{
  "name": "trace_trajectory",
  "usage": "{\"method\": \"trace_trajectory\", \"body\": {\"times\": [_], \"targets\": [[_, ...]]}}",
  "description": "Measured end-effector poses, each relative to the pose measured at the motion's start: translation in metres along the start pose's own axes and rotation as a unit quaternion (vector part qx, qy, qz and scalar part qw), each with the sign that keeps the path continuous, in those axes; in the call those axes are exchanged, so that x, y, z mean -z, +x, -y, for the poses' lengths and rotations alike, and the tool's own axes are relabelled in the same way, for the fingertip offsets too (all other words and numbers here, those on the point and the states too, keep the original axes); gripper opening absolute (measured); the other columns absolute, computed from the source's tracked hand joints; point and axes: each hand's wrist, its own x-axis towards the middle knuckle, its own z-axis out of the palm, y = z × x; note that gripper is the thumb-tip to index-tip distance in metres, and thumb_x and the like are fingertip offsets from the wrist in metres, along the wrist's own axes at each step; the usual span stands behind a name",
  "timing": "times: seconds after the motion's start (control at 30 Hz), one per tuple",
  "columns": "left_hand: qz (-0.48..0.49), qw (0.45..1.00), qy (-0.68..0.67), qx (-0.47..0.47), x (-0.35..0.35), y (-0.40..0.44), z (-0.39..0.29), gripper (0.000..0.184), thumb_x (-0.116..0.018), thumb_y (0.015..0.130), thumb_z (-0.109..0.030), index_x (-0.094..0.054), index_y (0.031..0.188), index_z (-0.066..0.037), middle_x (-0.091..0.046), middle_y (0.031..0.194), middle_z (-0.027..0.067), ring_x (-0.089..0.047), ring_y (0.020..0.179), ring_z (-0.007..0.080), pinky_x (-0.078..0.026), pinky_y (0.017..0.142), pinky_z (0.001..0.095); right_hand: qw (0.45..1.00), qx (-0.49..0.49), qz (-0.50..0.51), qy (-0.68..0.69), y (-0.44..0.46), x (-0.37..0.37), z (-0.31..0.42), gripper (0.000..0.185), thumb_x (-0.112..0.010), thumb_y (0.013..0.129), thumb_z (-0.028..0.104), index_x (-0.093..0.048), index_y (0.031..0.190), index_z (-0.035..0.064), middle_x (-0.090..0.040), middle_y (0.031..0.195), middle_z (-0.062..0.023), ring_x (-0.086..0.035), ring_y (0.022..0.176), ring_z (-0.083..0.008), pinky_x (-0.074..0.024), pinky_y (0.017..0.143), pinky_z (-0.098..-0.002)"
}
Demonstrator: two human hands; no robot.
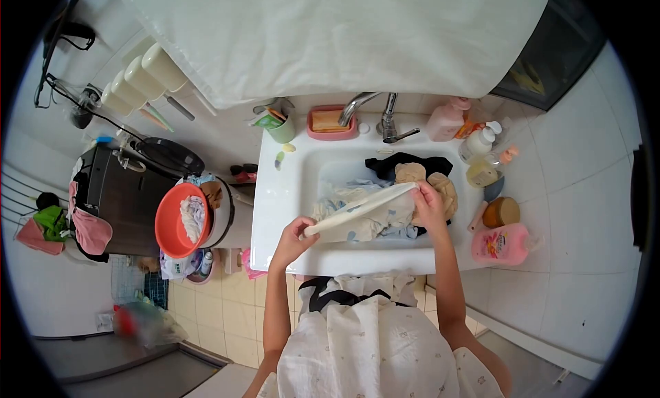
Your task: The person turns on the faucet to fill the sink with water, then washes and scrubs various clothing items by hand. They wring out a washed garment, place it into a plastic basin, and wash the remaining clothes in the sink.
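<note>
My left hand [297, 240] pinches one end of the pale waistband of a light patterned garment [364, 216]. At its other end my right hand [429, 204] grips the same band, so that it is stretched between them over the white sink [306, 191]. The garment's lower part hangs into the basin among other wet light cloth. Behind it in the basin lie a black garment [438, 165] and a tan one [447, 191]. The metal faucet [389, 126] stands at the back edge of the sink.
A pink soap dish [333, 123] and a green cup [281, 129] stand on the sink's back left. Bottles, including a pink jug [500, 244], line the right side. An orange basin [180, 220] with clothes is at the left, beside a dark machine [130, 198].
</note>
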Motion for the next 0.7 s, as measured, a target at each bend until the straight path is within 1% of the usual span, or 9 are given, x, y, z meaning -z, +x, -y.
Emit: {"method": "trace_trajectory", "body": {"times": [0.07,0.1,0.17,0.27,0.37,0.47,0.5,0.57,0.7], "targets": [[0.017,0.999,0.002,-0.029,0.001,-0.003,-0.008,0.017,-0.059,0.07,0.001,-0.049,0.082,-0.004,-0.051,0.078,-0.0018,-0.046,0.073,0.0073,-0.037,0.064,0.0187,1.0,-0.016,0.022,-0.009,-0.002,-0.001,0.015,0.012,-0.048,0.084,0.012,-0.048,0.076,0.0034,-0.039,0.065,0.007,-0.033,0.059,-0.0015,-0.028,0.05,-0.0177],[0.067,0.995,0.066,-0.033,0.0,-0.006,-0.012,0.018,-0.058,0.069,0.002,-0.05,0.083,-0.004,-0.053,0.08,-0.001,-0.047,0.074,0.0084,-0.038,0.064,0.0199,1.0,-0.016,0.023,-0.008,-0.005,0.001,0.022,0.012,-0.048,0.084,0.012,-0.048,0.076,0.0034,-0.039,0.065,0.007,-0.033,0.059,-0.0015,-0.028,0.05,-0.0177],[0.151,0.979,0.128,-0.041,-0.007,-0.009,-0.011,0.021,-0.057,0.067,0.002,-0.052,0.086,-0.004,-0.056,0.084,0.002,-0.049,0.074,0.0112,-0.039,0.065,0.0229,0.974,-0.085,0.19,-0.091,-0.01,0.012,0.028,0.012,-0.05,0.083,0.013,-0.048,0.075,0.0036,-0.038,0.062,0.0076,-0.032,0.055,-0.0019,-0.0273,0.047,-0.0186],[0.216,0.963,0.161,0.018,-0.022,-0.015,0.012,0.026,-0.051,0.066,0.004,-0.051,0.091,-0.002,-0.055,0.084,0.0079,-0.05,0.075,0.0166,-0.041,0.068,0.0258,0.944,-0.11,0.279,-0.135,-0.015,0.023,0.014,0.014,-0.054,0.08,0.017,-0.05,0.078,0.0032,-0.04,0.059,0.0065,-0.034,0.052,-0.0027,-0.0279,0.045,-0.0182],[0.214,0.96,0.174,0.055,-0.033,-0.018,0.027,0.028,-0.05,0.066,0.005,-0.051,0.094,-0.001,-0.055,0.085,0.0093,-0.051,0.076,0.018,-0.041,0.07,0.0265,0.918,-0.185,0.299,-0.182,-0.026,0.028,0.022,0.019,-0.058,0.077,0.02,-0.051,0.08,0.0027,-0.045,0.062,0.0036,-0.039,0.052,-0.0036,-0.0332,0.047,-0.0181],[0.183,0.969,0.168,-0.012,-0.033,-0.016,0.037,0.031,-0.051,0.065,0.005,-0.053,0.095,-0.002,-0.055,0.089,0.0127,-0.052,0.083,0.0235,-0.041,0.075,0.0289,0.879,-0.279,0.313,-0.228,-0.034,0.04,0.006,0.028,-0.063,0.072,0.027,-0.053,0.084,0.0033,-0.052,0.067,-0.0015,-0.049,0.059,-0.0094,-0.0407,0.055,-0.023],[0.157,0.97,0.181,-0.033,-0.031,-0.015,0.04,0.032,-0.051,0.064,0.005,-0.053,0.095,-0.002,-0.054,0.091,0.0137,-0.052,0.086,0.0255,-0.041,0.076,0.0298,0.878,-0.282,0.311,-0.228,-0.038,0.045,-0.006,0.028,-0.063,0.072,0.027,-0.053,0.084,0.0033,-0.052,0.067,-0.0015,-0.049,0.059,-0.0094,-0.0407,0.055,-0.023],[0.126,0.962,0.235,-0.064,-0.024,-0.008,0.058,0.035,-0.047,0.063,0.009,-0.054,0.096,-0.002,-0.054,0.094,0.0118,-0.05,0.089,0.0258,-0.04,0.078,0.0283,0.9,-0.101,0.284,-0.314,-0.047,0.051,-0.035,0.042,-0.066,0.066,0.035,-0.055,0.092,0.0044,-0.058,0.077,-0.0069,-0.056,0.072,-0.0191,-0.0442,0.065,-0.0295],[0.054,0.975,0.215,-0.009,-0.017,0.006,0.077,0.044,-0.04,0.059,0.017,-0.054,0.095,-0.003,-0.052,0.099,0.0135,-0.051,0.092,0.0282,-0.041,0.078,0.0298,0.857,-0.107,0.343,-0.368,-0.051,0.046,-0.086,0.051,-0.069,0.059,0.041,-0.057,0.094,0.0063,-0.059,0.086,-0.0117,-0.056,0.083,-0.0264,-0.0436,0.07,-0.0337]]}}
